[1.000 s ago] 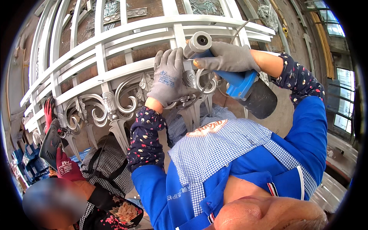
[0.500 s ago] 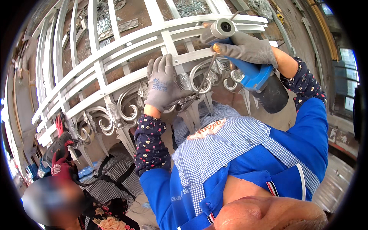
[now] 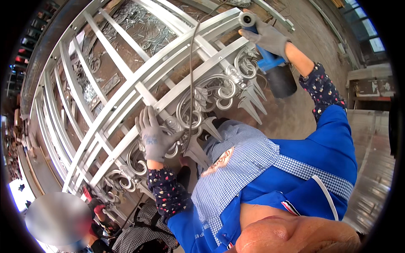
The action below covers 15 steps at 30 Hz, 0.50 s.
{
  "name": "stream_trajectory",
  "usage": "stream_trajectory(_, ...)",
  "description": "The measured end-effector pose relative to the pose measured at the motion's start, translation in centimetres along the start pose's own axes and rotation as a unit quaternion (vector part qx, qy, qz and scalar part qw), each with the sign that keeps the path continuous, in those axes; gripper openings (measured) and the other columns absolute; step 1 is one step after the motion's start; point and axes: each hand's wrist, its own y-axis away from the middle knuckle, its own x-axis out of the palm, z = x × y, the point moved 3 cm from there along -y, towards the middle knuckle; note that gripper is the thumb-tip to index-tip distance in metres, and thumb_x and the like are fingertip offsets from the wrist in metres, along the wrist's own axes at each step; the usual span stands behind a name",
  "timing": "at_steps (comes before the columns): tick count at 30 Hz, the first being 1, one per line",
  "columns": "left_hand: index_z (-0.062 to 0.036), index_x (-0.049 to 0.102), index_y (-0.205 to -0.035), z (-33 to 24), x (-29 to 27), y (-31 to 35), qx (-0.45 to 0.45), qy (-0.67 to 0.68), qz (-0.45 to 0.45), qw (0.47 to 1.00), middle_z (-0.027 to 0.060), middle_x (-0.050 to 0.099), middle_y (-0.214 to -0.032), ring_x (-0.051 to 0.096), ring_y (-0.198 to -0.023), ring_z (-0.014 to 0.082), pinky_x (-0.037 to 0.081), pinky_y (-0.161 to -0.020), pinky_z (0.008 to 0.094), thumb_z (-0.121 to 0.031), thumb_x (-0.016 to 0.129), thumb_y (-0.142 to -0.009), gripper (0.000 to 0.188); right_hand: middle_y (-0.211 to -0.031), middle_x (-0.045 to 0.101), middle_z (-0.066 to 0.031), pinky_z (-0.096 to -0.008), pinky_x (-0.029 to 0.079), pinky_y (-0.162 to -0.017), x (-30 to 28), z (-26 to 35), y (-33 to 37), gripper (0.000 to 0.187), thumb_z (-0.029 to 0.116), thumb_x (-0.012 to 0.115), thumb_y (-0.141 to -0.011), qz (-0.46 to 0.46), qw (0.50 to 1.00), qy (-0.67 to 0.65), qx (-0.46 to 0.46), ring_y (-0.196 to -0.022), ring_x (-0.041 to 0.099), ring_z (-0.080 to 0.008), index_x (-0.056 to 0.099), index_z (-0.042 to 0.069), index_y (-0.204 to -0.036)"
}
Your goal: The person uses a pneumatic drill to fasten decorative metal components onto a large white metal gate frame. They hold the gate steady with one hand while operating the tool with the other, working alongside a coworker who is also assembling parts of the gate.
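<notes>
A grey-gloved left hand, my left hand (image 3: 153, 135), lies against the silver metal railing panel (image 3: 122, 90), fingers stretched out over a flat bar and thumb apart beside the scrollwork. In my right hand (image 3: 270, 39), gloved alike, is a blue cordless power driver (image 3: 270, 60) with a black lower end. Its round grey nose, with a dark hole, points up near the right end of the curved rails. Silver scroll ornaments (image 3: 223, 86) and pointed spear tips (image 3: 252, 107) line the panel's near edge. A thin brown cable (image 3: 192, 63) crosses above the bars.
Loose screws or similar small metal pieces (image 3: 154, 36) lie in a heap under the far bars. At the lower left a co-worker's red-and-dark gloved hand (image 3: 88, 195) touches the panel. Bare floor (image 3: 291, 116) shows below my right arm.
The view has turned, so the panel now slants. My right hand has carried the power driver to the rails' right end. My left hand stays flat on the panel, lower in view.
</notes>
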Motion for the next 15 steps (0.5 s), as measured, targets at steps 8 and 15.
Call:
stream_trajectory(8,0.0040,0.034,-0.140,0.0,-1.1,1.8,-0.067,-0.050,0.037,0.996,0.0239,0.040,-0.142,0.032,-0.136,0.0409,0.022,-0.114,0.0487,-0.055,0.084,-0.051,0.118,-0.128,0.054,-0.0282,-0.0482,0.044,-0.095,7.4,3.1,-10.3,0.077,0.049,0.060,-0.087,0.051,0.985,0.142,-0.082,-0.113,0.056,-0.0432,0.028,0.010,-0.145)
stream_trajectory(15,-0.0006,0.054,-0.120,-2.9,-0.9,9.2,-0.202,-0.008,-0.174,0.964,0.0152,0.059,-0.115,0.055,-0.108,0.0335,0.041,-0.096,0.0444,-0.031,0.080,-0.072,0.063,-0.143,0.040,-0.0286,-0.0455,0.044,-0.099,10.1,4.6,-13.5,0.099,0.033,0.067,-0.081,0.167,0.954,0.244,-0.040,-0.121,0.053,-0.0400,0.004,0.006,-0.153)
